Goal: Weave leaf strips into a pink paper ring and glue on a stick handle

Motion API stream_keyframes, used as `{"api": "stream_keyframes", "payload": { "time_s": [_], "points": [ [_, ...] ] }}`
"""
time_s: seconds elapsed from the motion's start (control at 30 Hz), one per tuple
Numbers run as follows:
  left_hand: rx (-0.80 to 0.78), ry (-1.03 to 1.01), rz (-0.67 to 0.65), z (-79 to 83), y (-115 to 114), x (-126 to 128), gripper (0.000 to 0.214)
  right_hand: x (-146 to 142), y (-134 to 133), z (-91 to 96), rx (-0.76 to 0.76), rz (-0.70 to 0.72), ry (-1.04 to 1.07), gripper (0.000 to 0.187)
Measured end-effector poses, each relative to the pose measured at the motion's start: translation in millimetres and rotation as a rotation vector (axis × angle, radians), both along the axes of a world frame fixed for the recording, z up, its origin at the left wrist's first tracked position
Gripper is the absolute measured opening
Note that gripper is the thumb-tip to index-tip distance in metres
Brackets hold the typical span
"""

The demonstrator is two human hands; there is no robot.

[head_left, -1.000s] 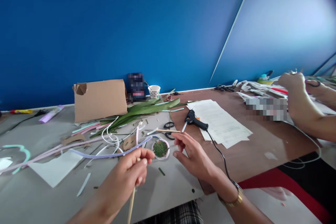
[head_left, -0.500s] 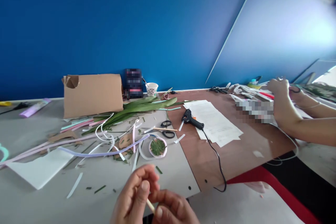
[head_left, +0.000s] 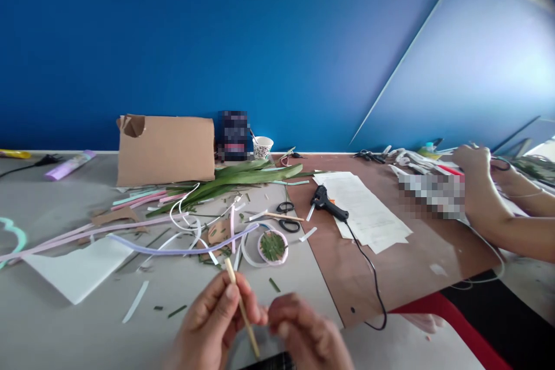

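Low in the middle of the head view, my left hand (head_left: 208, 318) pinches a thin wooden stick (head_left: 243, 307) between thumb and fingers. The stick slants, its upper end poking out above the fingers. Just to its right, my right hand (head_left: 312, 329) has its fingers curled together, apart from the stick; whatever they hold, if anything, is hidden. Beyond both hands stands a small round container (head_left: 285, 260) with a pale pink rim, filled with cut green pieces. Black-handled scissors (head_left: 288, 225) lie behind it, with another thin stick (head_left: 284, 217) across them.
A black glue gun (head_left: 330, 206) rests on white papers (head_left: 377, 222), its cord trailing forward. Long green leaves (head_left: 243, 176), coloured strips and a cardboard box (head_left: 167, 153) are on the left. A paper cup (head_left: 262, 147) stands behind. Another person's hands (head_left: 472, 165) work at the right.
My hands have drawn apart: the right hand has moved away to the right from the stick. The stick now stands further out above my left fingers. The view has shifted slightly left.
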State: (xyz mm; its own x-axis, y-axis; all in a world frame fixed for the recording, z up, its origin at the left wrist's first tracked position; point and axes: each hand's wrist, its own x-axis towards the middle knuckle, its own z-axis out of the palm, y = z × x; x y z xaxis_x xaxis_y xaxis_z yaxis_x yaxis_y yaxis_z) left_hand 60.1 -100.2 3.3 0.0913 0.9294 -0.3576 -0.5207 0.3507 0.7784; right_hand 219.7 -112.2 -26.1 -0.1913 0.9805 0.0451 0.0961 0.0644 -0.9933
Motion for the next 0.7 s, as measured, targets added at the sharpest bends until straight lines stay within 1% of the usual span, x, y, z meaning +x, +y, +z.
{"api": "stream_keyframes", "payload": {
  "time_s": [0.03, 0.07, 0.13, 0.17, 0.2, 0.27, 0.37, 0.43, 0.5, 0.6, 0.7],
  "points": [
    [0.016, -0.025, -0.016, 4.7, 6, -7, 0.031, 12, 11, 10.1, 0.059, -0.010, -0.124, 0.024],
    [0.022, -0.028, -0.034, 8.5, 13, -14, 0.029, 25, 25, 20.1, 0.128, -0.088, -0.216, 0.021],
    [0.070, -0.015, -0.103, 13.2, 29, -27, 0.026, 45, 60, 37.0, 0.227, -0.199, -0.394, 0.019],
    [0.095, 0.001, -0.118, 14.2, 38, -32, 0.025, 52, 80, 43.1, 0.256, -0.205, -0.473, 0.019],
    [0.122, 0.022, -0.135, 14.3, 46, -35, 0.025, 56, 101, 47.3, 0.280, -0.187, -0.543, 0.022],
    [0.132, 0.049, -0.139, 12.9, 63, -38, 0.023, 56, 140, 50.6, 0.307, -0.073, -0.687, 0.025],
    [0.142, 0.076, -0.108, 7.4, 83, -38, 0.024, 41, 185, 46.0, 0.355, 0.061, -0.748, 0.023],
    [0.142, 0.076, -0.082, 2.1, 91, -39, 0.026, 28, 205, 40.2, 0.369, 0.181, -0.783, 0.024],
    [0.140, 0.080, -0.050, -3.4, 95, -42, 0.027, 17, 218, 35.4, 0.369, 0.277, -0.821, 0.024],
    [0.139, 0.101, -0.018, -9.7, 98, -47, 0.028, 7, 231, 34.2, 0.357, 0.360, -0.886, 0.024],
    [0.130, 0.121, 0.008, -12.3, 101, -51, 0.031, 3, 242, 38.3, 0.349, 0.407, -0.956, 0.024]
  ]
}}
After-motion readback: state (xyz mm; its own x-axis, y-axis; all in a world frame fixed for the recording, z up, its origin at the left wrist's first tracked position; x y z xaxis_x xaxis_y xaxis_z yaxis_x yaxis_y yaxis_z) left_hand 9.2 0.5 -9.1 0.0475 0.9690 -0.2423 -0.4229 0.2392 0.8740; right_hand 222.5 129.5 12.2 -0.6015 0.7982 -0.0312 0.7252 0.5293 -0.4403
